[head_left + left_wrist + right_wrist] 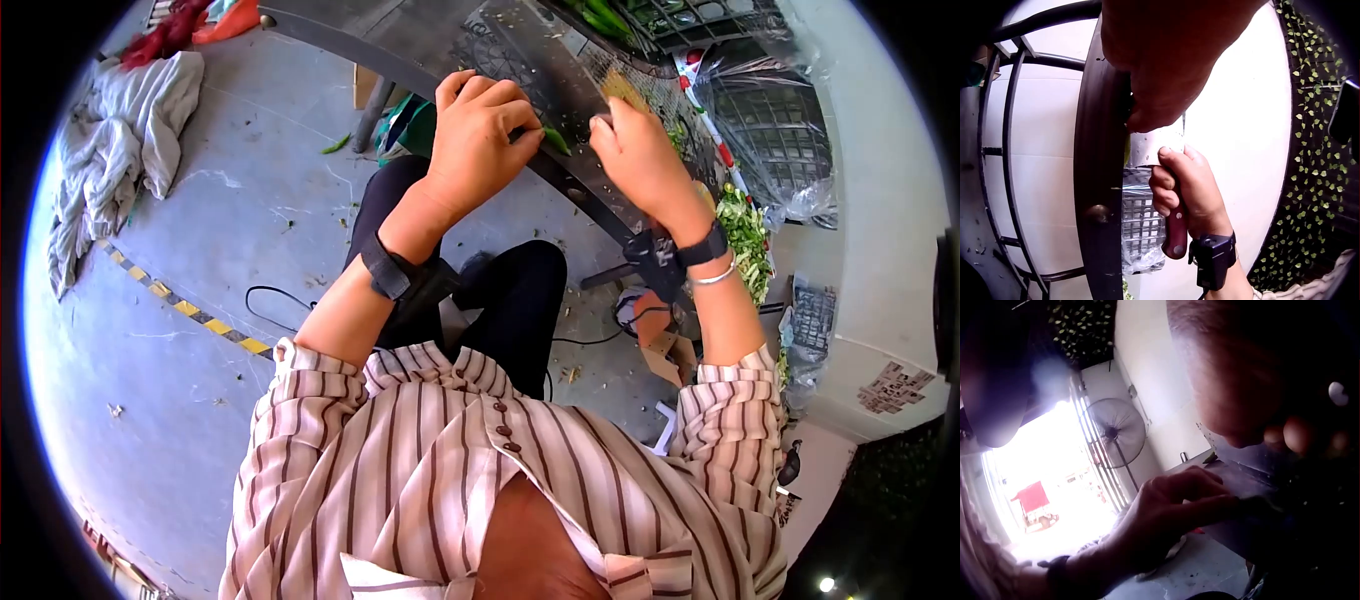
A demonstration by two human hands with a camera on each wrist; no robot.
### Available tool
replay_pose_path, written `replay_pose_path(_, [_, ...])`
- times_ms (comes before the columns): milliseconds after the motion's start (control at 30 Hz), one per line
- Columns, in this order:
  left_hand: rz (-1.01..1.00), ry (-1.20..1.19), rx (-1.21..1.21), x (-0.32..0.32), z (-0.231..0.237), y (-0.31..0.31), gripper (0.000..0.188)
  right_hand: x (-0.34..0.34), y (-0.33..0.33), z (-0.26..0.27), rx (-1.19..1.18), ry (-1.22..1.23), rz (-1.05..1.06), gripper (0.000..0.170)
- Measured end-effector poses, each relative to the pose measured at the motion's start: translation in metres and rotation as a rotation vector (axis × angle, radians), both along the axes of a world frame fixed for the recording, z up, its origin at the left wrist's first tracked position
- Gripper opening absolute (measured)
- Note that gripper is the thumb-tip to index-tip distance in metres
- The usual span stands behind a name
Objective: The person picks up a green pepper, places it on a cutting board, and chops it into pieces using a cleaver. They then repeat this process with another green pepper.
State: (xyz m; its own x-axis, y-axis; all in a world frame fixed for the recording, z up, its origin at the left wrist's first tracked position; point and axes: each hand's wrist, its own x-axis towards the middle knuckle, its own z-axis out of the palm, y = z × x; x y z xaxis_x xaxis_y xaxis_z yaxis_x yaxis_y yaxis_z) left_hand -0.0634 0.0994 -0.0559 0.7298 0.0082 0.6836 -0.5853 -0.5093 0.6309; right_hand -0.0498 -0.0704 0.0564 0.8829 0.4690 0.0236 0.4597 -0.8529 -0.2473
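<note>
My left hand (480, 135) is at the edge of the dark table (350, 35), fingers curled and thumb against a long green chili pepper (555, 141) that pokes out past the fingertips. In the right wrist view the same hand (1169, 503) pinches toward the tabletop, which is in shadow. To its right, my right hand (645, 165) grips a cleaver. The left wrist view shows the cleaver's dark red riveted handle (1175, 234) in the fist and its broad pale blade (1154, 150), partly hidden behind my left hand.
A heap of chopped green pieces (742, 240) lies right of the right wrist. Plastic-wrapped crates (775, 120) stand beyond the table, with whole green peppers (605, 15) at the far side. Another pepper (337, 145) and a grey cloth (150, 130) lie on the floor.
</note>
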Motion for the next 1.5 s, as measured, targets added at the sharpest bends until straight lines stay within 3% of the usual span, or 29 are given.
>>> replay_pose_path(267, [0.019,-0.016,-0.021,0.000,0.000,-0.004,0.008,-0.025,-0.009,0.021,0.113,0.112,-0.110,0.023])
replay_pose_path(900, [0.016,0.009,-0.020,-0.002,0.000,0.000,0.008,-0.032,0.005,0.026,-0.151,0.150,-0.037,0.021])
replay_pose_path(1133, [0.029,-0.015,-0.020,0.000,0.000,-0.004,0.008,-0.008,-0.003,0.001,-0.022,-0.026,0.013,0.023])
replay_pose_path(1233, [0.008,-0.041,-0.032,-0.002,0.001,-0.004,0.007,-0.007,-0.014,0.006,0.228,0.204,-0.145,0.022])
replay_pose_path(1267, [0.012,-0.042,-0.036,-0.002,0.000,-0.004,0.006,-0.009,-0.020,0.006,0.235,0.181,-0.149,0.022])
replay_pose_path(1333, [0.014,-0.058,-0.038,-0.001,0.001,-0.003,0.005,-0.019,-0.035,0.004,0.616,0.436,-0.465,0.018])
replay_pose_path(1400, [0.038,-0.022,0.006,-0.003,0.002,-0.003,0.004,-0.035,-0.046,0.006,0.878,0.433,-0.532,0.014])
replay_pose_path(1500, [0.083,-0.013,0.106,0.001,0.006,-0.009,0.005,-0.063,-0.055,0.014,1.021,0.428,-0.629,0.014])
